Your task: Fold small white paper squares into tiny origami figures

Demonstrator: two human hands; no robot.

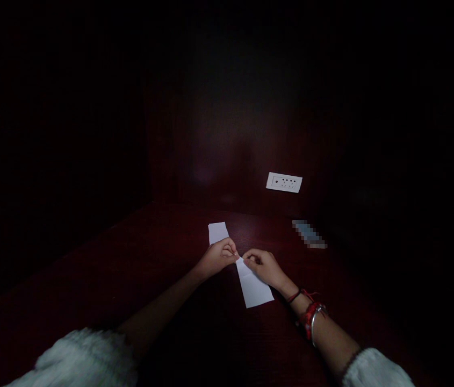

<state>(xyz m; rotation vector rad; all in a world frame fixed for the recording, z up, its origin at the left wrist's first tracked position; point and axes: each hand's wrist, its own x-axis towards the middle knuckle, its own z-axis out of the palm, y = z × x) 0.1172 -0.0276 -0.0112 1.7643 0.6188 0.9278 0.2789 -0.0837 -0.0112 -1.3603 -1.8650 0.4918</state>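
A white strip of paper (254, 285) slants toward me on the dark red tabletop, its far end pinched at the top. My left hand (221, 255) closes thumb and fingers on the paper's far left corner. Close beside it, my right hand (262, 266) grips the same far edge a little to the right, fingers curled in. Just beyond my left hand lies another white piece of paper (217, 232), its near part hidden by that hand. Whether the two pieces are joined behind my fingers I cannot tell.
A white power socket (283, 182) is set in the dark wooden back panel (218, 134). On the tabletop (130, 258) to the right lies a blurred, flat bluish object (309, 234). The sides are very dark.
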